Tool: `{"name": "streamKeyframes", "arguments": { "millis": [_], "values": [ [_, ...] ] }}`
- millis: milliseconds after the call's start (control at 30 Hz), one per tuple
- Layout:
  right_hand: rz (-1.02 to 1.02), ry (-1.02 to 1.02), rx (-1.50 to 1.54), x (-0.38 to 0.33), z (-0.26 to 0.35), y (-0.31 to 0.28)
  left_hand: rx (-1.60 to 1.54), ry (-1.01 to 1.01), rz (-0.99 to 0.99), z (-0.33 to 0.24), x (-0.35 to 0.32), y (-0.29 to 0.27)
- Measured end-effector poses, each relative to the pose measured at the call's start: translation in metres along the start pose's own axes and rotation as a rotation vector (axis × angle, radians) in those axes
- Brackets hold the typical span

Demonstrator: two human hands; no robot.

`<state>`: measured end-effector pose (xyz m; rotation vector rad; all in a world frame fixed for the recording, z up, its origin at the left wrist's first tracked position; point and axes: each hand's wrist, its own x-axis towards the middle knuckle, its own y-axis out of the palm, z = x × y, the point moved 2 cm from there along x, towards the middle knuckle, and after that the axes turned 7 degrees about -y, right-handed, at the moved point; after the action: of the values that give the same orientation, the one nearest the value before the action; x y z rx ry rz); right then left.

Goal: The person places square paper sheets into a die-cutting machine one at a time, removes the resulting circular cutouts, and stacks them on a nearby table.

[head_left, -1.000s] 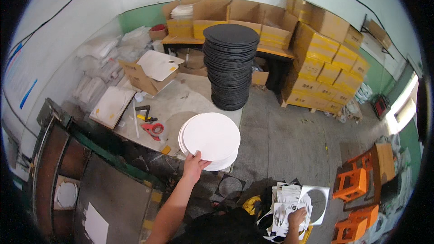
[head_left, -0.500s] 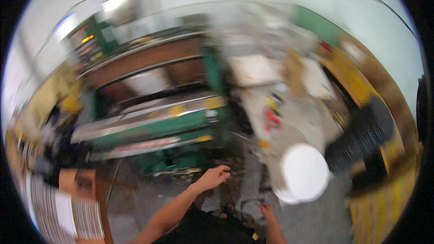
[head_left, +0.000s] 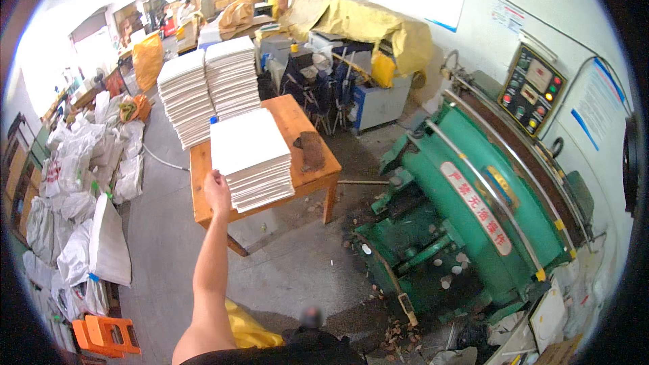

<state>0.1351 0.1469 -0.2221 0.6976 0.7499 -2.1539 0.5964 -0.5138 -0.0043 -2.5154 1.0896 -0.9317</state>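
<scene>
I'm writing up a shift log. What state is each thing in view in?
front stack, white sheets piled flat on the wooden table
wooden table, standing on its legs
left hand, at the front stack's near-left corner; grip unclear
rear stacks, side by side
control panel, lamps lit
green machine, unclear whether running
yellow cover, draped

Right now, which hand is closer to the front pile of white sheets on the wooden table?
Left. The left hand is right at the near-left corner of the front pile of white sheets; the right hand is out of view.
</scene>
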Motion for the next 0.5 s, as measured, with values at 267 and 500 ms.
{"name": "streamKeyframes", "arguments": {
  "millis": [267, 500],
  "values": [
    [0.097, 0.001, -0.029, 0.047, 0.086, 0.040, -0.493, -0.720, 0.325, 0.101, 0.093, 0.053],
    [0.149, 0.332, -0.264, 0.097, 0.051, 0.086, -0.915, -0.776, 0.424, 0.136, 0.063, -0.016]
  ]
}}
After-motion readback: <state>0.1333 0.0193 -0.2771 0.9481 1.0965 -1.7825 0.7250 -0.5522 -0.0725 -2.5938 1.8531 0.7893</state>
